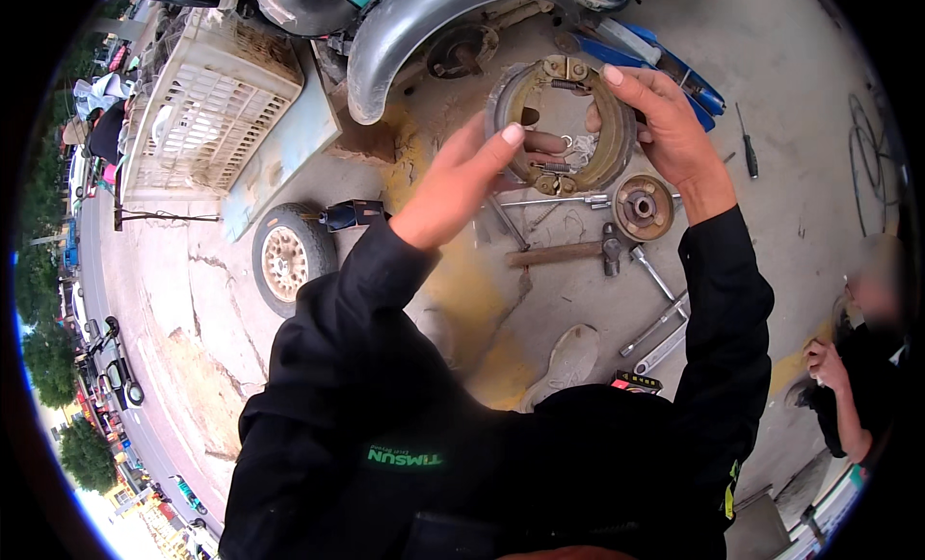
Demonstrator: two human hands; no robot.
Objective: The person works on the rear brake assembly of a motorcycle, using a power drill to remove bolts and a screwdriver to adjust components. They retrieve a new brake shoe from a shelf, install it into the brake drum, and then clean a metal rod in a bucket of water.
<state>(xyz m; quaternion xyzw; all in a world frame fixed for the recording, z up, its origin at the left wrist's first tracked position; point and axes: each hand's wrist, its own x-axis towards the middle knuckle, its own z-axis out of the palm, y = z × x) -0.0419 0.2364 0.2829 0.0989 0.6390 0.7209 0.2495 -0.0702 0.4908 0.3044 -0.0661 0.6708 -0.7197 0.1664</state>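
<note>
My left hand and my right hand hold a ring of two curved brake shoes, joined by springs. The left thumb lies on its left side and the right thumb at its upper right; more fingers show through and behind the ring. Below it on the concrete lie a rusty brake drum, a wooden-handled hammer and metal wrenches. A small pale metal piece shows through the ring's opening, partly hidden.
A vehicle with a curved fender and hub stands above. Around me are a plastic crate on a board, a wheel, a blue jack, a screwdriver and cables. A person is at the right; a road runs left.
</note>
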